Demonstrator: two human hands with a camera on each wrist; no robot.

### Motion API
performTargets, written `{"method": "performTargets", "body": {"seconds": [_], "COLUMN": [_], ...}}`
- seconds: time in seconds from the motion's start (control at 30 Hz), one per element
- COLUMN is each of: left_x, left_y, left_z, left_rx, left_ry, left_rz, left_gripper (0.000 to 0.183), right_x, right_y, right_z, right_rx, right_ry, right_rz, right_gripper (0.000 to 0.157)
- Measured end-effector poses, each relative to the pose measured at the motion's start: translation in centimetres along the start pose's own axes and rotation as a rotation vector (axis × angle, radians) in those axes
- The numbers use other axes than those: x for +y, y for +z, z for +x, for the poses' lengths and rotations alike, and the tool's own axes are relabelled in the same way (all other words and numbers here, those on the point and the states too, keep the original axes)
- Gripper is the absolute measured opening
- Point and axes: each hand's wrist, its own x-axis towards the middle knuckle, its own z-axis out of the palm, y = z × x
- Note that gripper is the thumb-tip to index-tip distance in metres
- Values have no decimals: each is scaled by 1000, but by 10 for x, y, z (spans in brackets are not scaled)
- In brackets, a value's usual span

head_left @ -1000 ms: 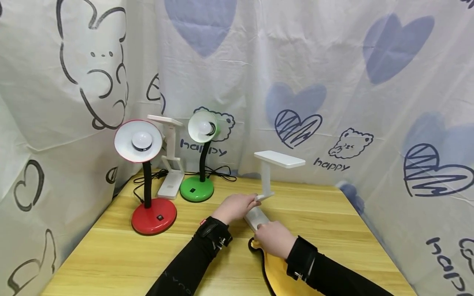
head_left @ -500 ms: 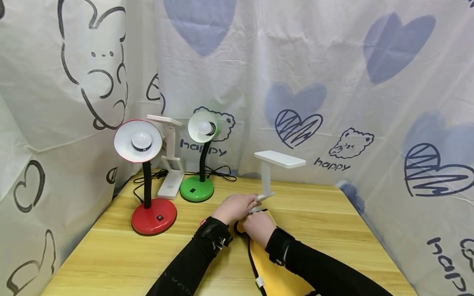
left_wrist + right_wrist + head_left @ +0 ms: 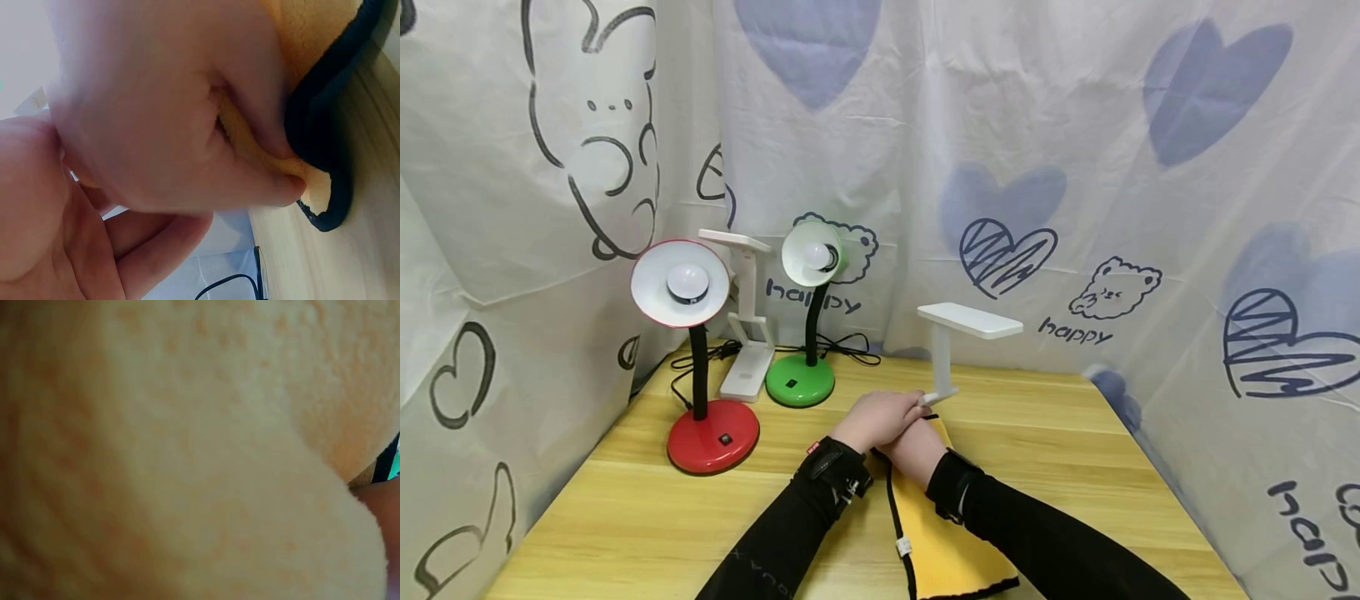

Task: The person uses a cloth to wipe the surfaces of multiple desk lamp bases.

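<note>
A white desk lamp [image 3: 970,320] with a flat head stands right of centre in the head view, its base hidden by the hands and cloth. My left hand [image 3: 883,417] holds it low on the arm, near the hinge. Below and partly under that hand, my right hand [image 3: 917,454] grips a yellow cloth [image 3: 936,537] with black edging over the lamp's base. A bunched fold of the cloth [image 3: 315,31] is pinched between thumb and finger in the left wrist view. Blurred cloth [image 3: 219,456] fills most of the right wrist view.
To the left stand a red lamp [image 3: 713,437], a green lamp [image 3: 800,381] and a second white lamp [image 3: 747,372]. Black cords [image 3: 850,346] lie behind them. A patterned curtain [image 3: 895,167] rises behind the wooden table [image 3: 595,533].
My right hand has moved left and up with the cloth, from the lamp base's near end to beneath my left hand. The left hand keeps its hold; the lamp has hardly moved.
</note>
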Motion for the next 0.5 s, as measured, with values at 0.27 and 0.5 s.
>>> {"method": "performTargets", "body": {"seconds": [0.27,0.5], "left_x": [1,1], "left_y": [0,-2], "left_z": [-1,-1], "left_rx": [-25,-27], "left_ry": [-3,-11], "left_rz": [18,10], "left_gripper": [29,29], "right_x": [-7,-7], "right_y": [-32,-61], "right_z": [-15,-41], "right_rx": [-152,-319], "right_ry": [-52,-69], "right_rz": [-178,-194], "right_gripper": [27,24]}}
